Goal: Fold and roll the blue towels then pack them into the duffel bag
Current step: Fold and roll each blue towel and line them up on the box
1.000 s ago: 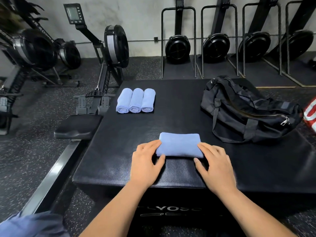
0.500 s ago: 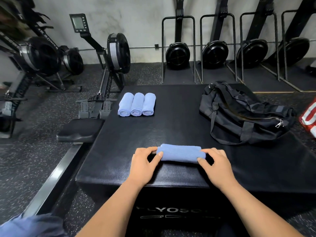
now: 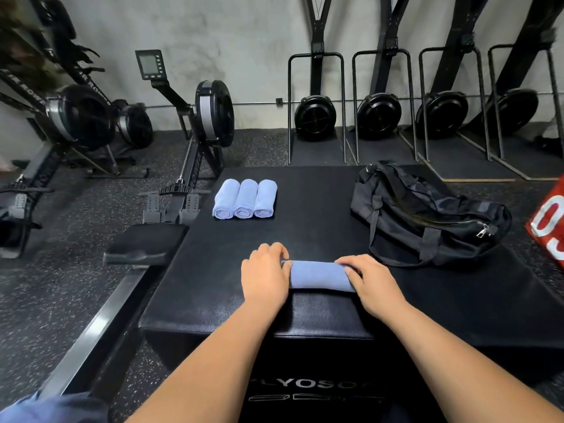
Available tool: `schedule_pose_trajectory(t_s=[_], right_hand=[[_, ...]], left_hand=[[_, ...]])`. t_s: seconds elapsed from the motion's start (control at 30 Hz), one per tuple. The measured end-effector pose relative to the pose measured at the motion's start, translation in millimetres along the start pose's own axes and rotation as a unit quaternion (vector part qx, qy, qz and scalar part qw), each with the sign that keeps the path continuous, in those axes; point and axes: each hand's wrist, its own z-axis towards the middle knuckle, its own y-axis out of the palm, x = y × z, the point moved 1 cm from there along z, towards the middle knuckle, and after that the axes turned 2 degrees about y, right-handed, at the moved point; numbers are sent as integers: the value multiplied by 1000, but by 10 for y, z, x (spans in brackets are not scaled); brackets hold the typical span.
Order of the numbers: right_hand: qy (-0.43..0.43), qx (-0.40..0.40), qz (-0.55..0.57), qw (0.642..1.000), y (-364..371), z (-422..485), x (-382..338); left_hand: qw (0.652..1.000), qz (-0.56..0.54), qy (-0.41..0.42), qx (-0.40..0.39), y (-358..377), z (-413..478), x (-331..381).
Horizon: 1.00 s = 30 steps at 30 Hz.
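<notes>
A blue towel (image 3: 319, 275), rolled into a thick tube, lies crosswise near the front of the black plyo box (image 3: 305, 233). My left hand (image 3: 265, 273) curls over its left end and my right hand (image 3: 370, 277) curls over its right end; the towel's ends are hidden under my fingers. Three rolled blue towels (image 3: 244, 199) lie side by side at the box's back left. The black duffel bag (image 3: 427, 215) slumps on the back right of the box, its zipper pull at its right end; whether it is unzipped I cannot tell.
Rowing machines (image 3: 198, 123) stand on the speckled floor to the left, one rail and seat (image 3: 143, 245) running along the box's left side. More rowers (image 3: 378, 114) stand upright against the back wall. A red object (image 3: 549, 224) sits at the right edge.
The folded towel has been rolled away from me into a tighter tube. Both hands moved forward with it and now curl over its ends. The view tilted down slightly.
</notes>
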Motion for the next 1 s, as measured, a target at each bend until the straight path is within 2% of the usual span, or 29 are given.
schedule_pose_trajectory(t_s=[0.17, 0.27, 0.37, 0.5, 0.7, 0.87, 1.0], right_hand=[[60, -7, -19, 998, -32, -13, -44], [94, 4, -2, 996, 40, -25, -130], [123, -22, 9, 992, 168, -29, -297], [130, -37, 46, 990, 353, -69, -535], [49, -8, 54, 997, 550, -133, -675], [3, -94, 43, 995, 585, -139, -640], [-8, -91, -3, 996, 597, 4, -594]], left_hand=[[999, -40, 18, -4, 51, -215, 86], [990, -129, 10, -61, 129, -340, 34], [970, -205, -12, -129, 168, -386, -4], [964, -220, -30, -147, 99, -361, -41], [963, -209, -26, -166, 70, -343, -241], [963, -210, 14, -166, 112, -272, -390], [968, -178, 48, -172, 44, -194, -390]])
